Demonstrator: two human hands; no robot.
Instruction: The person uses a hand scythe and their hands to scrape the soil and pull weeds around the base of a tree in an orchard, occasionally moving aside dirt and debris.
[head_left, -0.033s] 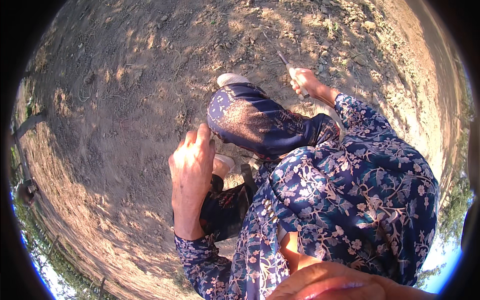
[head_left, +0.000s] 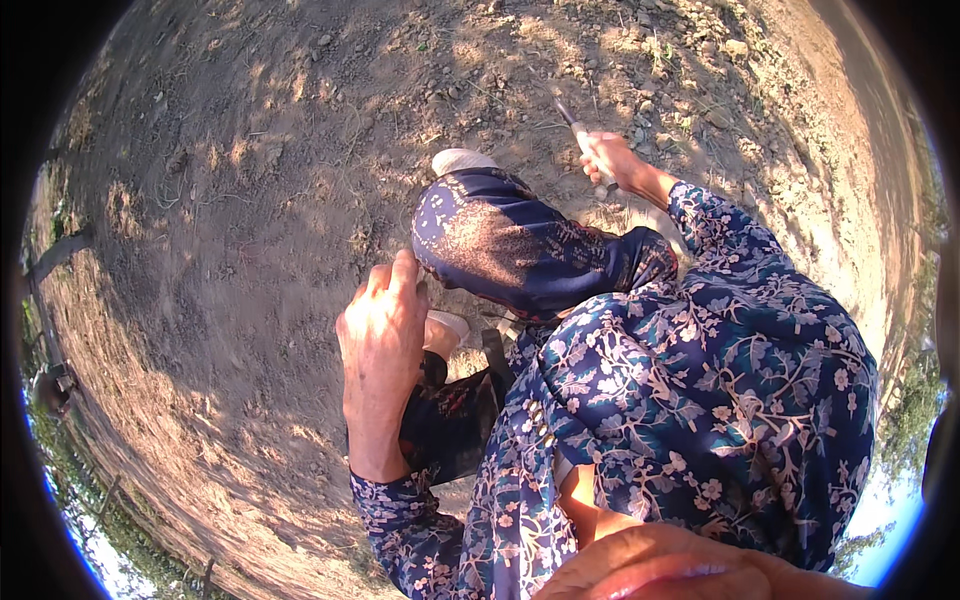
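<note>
My right hand is closed round the pale handle of a hand tool, held over the soil ahead and to the right. The tool has a dark, narrow shaft; its thin far end blurs into the ground, so its exact kind is unclear. My left hand is raised beside my bent knee, back of the hand upward. Its fingers are curled in, the foremost one close to or touching the knee cloth. The fingertips are hidden, and whatever they may hold does not show.
Dry, crumbly soil spreads all round, with dappled shade, thin stalks and small stones toward the upper right. A pale shoe shows beyond the knee, and part of the other foot below it. Trees stand at the far left rim.
The tool in my right hand has tilted slightly and its far end looks shorter. My right hand has shifted a little; my left hand has barely moved.
</note>
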